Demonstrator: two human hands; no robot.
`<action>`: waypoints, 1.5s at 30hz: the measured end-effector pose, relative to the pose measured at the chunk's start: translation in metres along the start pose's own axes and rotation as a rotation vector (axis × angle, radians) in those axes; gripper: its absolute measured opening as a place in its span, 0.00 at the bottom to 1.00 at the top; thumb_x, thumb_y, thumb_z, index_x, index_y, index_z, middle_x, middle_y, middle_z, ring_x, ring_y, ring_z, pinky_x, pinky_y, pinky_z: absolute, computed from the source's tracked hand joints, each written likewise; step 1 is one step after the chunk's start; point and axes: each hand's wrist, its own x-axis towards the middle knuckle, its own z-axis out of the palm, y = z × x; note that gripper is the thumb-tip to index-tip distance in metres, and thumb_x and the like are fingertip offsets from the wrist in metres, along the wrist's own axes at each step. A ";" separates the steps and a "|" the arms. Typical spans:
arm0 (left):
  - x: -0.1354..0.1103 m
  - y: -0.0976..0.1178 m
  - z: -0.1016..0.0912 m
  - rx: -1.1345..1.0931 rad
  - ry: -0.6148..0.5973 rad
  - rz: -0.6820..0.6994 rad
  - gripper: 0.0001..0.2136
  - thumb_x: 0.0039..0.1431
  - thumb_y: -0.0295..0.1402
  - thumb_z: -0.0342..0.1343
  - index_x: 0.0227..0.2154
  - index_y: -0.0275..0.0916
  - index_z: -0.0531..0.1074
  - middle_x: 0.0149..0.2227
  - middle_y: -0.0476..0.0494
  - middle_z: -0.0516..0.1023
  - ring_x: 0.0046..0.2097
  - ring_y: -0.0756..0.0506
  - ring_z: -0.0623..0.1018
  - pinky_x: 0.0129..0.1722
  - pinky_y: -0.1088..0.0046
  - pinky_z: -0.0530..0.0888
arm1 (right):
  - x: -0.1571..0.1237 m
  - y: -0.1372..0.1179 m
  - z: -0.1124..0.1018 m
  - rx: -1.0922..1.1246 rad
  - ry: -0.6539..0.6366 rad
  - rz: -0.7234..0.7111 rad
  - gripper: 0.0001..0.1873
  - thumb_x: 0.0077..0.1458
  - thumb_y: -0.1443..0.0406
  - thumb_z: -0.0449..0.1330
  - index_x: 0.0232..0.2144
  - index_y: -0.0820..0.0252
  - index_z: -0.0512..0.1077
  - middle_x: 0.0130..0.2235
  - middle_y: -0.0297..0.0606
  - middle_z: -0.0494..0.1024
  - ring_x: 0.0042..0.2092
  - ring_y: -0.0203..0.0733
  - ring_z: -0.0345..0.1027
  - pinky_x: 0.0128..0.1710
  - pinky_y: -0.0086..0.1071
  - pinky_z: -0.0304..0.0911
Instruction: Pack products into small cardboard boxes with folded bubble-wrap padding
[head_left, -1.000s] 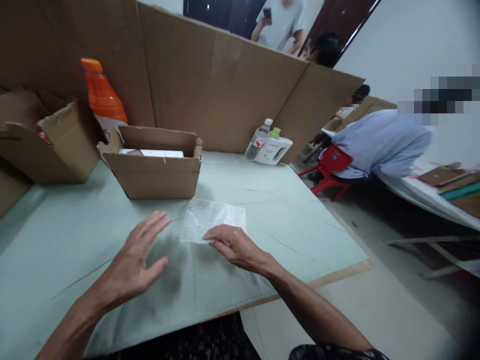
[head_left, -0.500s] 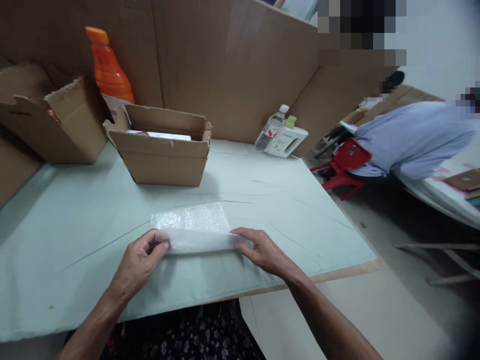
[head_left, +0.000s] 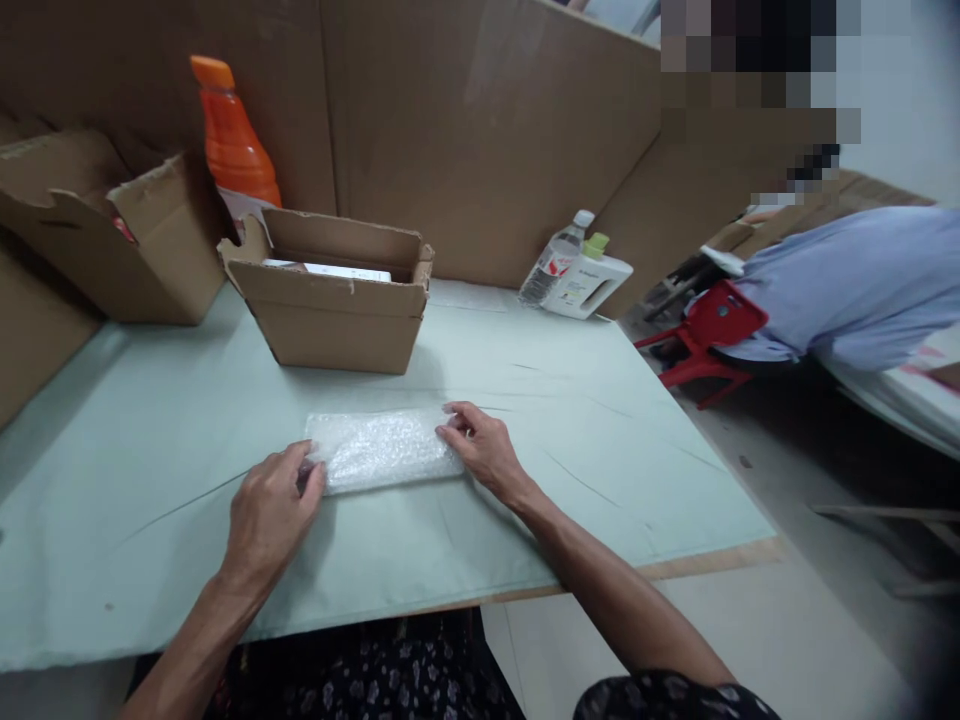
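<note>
Fingers [head_left: 450, 432] of right hand [head_left: 484, 450] spread flat on bubble wrap [head_left: 382, 450]; left hand [head_left: 270, 515] pinching other end. Sheet now folded double, mid-counter [head_left: 570, 400], near box [head_left: 337, 325].

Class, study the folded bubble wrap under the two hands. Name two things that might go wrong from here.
1. The bubble wrap is folded over; the right hand only presses its end, so the fold may spring open if pressure eases.
2. The left hand pinches just one end, so a pull may skew the layers.
</note>
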 end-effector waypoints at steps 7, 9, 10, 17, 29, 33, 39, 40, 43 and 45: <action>0.004 -0.005 0.003 0.163 0.001 0.077 0.24 0.62 0.44 0.47 0.54 0.35 0.70 0.45 0.31 0.78 0.48 0.32 0.76 0.47 0.56 0.73 | 0.008 0.010 0.006 -0.278 -0.023 -0.061 0.21 0.54 0.64 0.64 0.51 0.60 0.74 0.62 0.51 0.71 0.60 0.59 0.63 0.59 0.51 0.57; 0.006 -0.004 0.003 0.159 -0.030 0.079 0.24 0.61 0.43 0.48 0.55 0.35 0.70 0.42 0.33 0.79 0.46 0.33 0.76 0.47 0.55 0.72 | 0.009 0.012 0.008 -0.258 -0.039 -0.086 0.17 0.55 0.65 0.62 0.47 0.58 0.75 0.62 0.49 0.71 0.61 0.58 0.63 0.59 0.51 0.57; 0.006 -0.003 0.004 0.151 -0.051 0.078 0.24 0.61 0.42 0.48 0.56 0.36 0.70 0.40 0.35 0.79 0.44 0.34 0.77 0.47 0.56 0.72 | 0.010 0.011 0.008 -0.229 -0.050 -0.103 0.13 0.54 0.67 0.61 0.44 0.57 0.75 0.60 0.48 0.73 0.60 0.56 0.64 0.58 0.50 0.58; 0.023 -0.013 -0.008 0.029 -0.167 0.083 0.26 0.57 0.39 0.48 0.58 0.40 0.70 0.30 0.45 0.77 0.34 0.40 0.78 0.41 0.63 0.73 | -0.022 -0.016 -0.011 0.116 -0.079 -0.021 0.22 0.55 0.66 0.59 0.53 0.55 0.69 0.40 0.37 0.78 0.35 0.39 0.69 0.41 0.35 0.67; 0.086 0.004 -0.003 0.174 -0.304 0.448 0.20 0.54 0.30 0.50 0.50 0.40 0.76 0.44 0.34 0.79 0.49 0.33 0.76 0.51 0.54 0.71 | -0.111 -0.079 0.019 0.127 -0.494 -0.101 0.21 0.61 0.65 0.58 0.56 0.51 0.76 0.44 0.38 0.84 0.42 0.45 0.76 0.49 0.38 0.67; 0.037 -0.012 -0.015 -0.010 -0.109 0.490 0.22 0.60 0.29 0.48 0.57 0.42 0.70 0.56 0.35 0.75 0.57 0.35 0.73 0.57 0.53 0.69 | -0.106 -0.080 0.014 0.232 -0.515 0.012 0.19 0.59 0.66 0.60 0.52 0.51 0.79 0.46 0.36 0.84 0.42 0.44 0.77 0.45 0.34 0.68; -0.066 -0.023 -0.044 -0.104 -0.240 0.656 0.31 0.57 0.22 0.50 0.64 0.47 0.64 0.66 0.41 0.66 0.68 0.37 0.63 0.63 0.55 0.68 | -0.100 -0.070 0.013 0.395 -0.558 0.094 0.18 0.60 0.62 0.60 0.52 0.52 0.79 0.44 0.36 0.83 0.36 0.39 0.72 0.36 0.31 0.64; -0.074 -0.020 -0.044 -0.097 -0.254 0.661 0.32 0.57 0.21 0.50 0.65 0.46 0.62 0.68 0.41 0.64 0.69 0.36 0.61 0.64 0.54 0.68 | -0.099 -0.070 0.013 0.431 -0.570 0.115 0.18 0.60 0.62 0.60 0.52 0.53 0.79 0.43 0.37 0.82 0.36 0.39 0.71 0.35 0.30 0.63; -0.082 -0.009 -0.035 -0.093 -0.241 0.681 0.32 0.56 0.20 0.51 0.65 0.41 0.62 0.68 0.38 0.64 0.69 0.37 0.61 0.64 0.53 0.68 | -0.098 -0.073 0.014 0.521 -0.591 0.173 0.18 0.60 0.61 0.60 0.51 0.57 0.78 0.39 0.37 0.80 0.34 0.37 0.68 0.33 0.29 0.61; -0.079 -0.003 -0.028 -0.101 -0.219 0.694 0.30 0.54 0.20 0.51 0.62 0.39 0.65 0.65 0.37 0.67 0.67 0.37 0.64 0.63 0.52 0.69 | -0.099 -0.075 0.012 0.504 -0.608 0.177 0.17 0.60 0.62 0.60 0.49 0.58 0.79 0.34 0.35 0.78 0.31 0.35 0.65 0.31 0.28 0.59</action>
